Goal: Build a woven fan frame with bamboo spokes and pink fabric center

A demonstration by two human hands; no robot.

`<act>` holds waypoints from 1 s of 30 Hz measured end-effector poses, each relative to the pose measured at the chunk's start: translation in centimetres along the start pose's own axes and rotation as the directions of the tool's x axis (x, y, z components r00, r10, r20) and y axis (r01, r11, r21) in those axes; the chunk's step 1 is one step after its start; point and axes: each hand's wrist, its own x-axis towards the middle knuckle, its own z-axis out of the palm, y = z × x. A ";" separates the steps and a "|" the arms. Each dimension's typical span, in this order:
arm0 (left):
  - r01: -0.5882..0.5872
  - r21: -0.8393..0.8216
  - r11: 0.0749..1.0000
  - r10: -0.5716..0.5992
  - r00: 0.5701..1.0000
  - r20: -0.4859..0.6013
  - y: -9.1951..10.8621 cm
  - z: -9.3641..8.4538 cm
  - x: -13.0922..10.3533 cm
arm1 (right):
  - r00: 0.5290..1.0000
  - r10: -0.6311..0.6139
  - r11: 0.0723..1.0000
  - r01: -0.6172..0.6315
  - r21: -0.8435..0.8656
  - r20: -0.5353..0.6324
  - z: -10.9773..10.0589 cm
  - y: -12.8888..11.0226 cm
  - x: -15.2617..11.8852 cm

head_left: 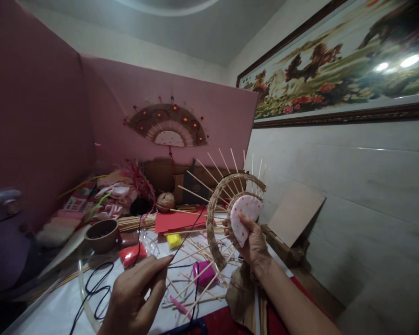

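My right hand [254, 244] grips a half-made fan by its white, red-dotted half-round base [244, 215], thumb on the front. Thin wooden sticks [209, 173] spread outward from that base. A brown woven band [214, 218] curves across the sticks, with a gap between it and the base. Lower left, my left hand [138, 293] pinches a black cord [188, 234] between thumb and forefinger. The cord runs taut up to the fan's band. More black cord [97, 291] lies in loops on the white table [52, 304].
A finished fan [169, 123] hangs on the pink board behind. On the table are a brown bowl [103, 235], red paper [178, 220], a twine ball [165, 201], yellow [174, 240], red [132, 254] and magenta packets [204, 273], and loose sticks. A board [296, 211] leans at right.
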 end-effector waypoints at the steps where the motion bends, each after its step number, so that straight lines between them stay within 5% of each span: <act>1: -0.061 0.061 0.996 0.060 0.998 0.009 -0.1 0.0 0.1 | 1.000 -0.010 1.000 0.010 0.000 -0.010 0.0 -0.1 0.0; 8: -0.213 0.375 0.902 0.230 0.973 0.002 -0.8 0.3 -0.2 | 0.995 -0.068 0.997 0.069 0.015 -0.067 0.7 -0.3 -0.3; 15: -0.391 0.305 0.869 0.351 0.919 0.178 -0.3 1.4 -1.3 | 0.990 -0.095 0.995 0.096 0.002 -0.100 1.3 1.2 -0.8; 30: -0.376 0.347 0.859 0.336 0.926 0.169 -0.4 0.8 -1.0 | 0.994 -0.016 0.995 0.027 0.101 -0.106 1.6 1.7 -0.9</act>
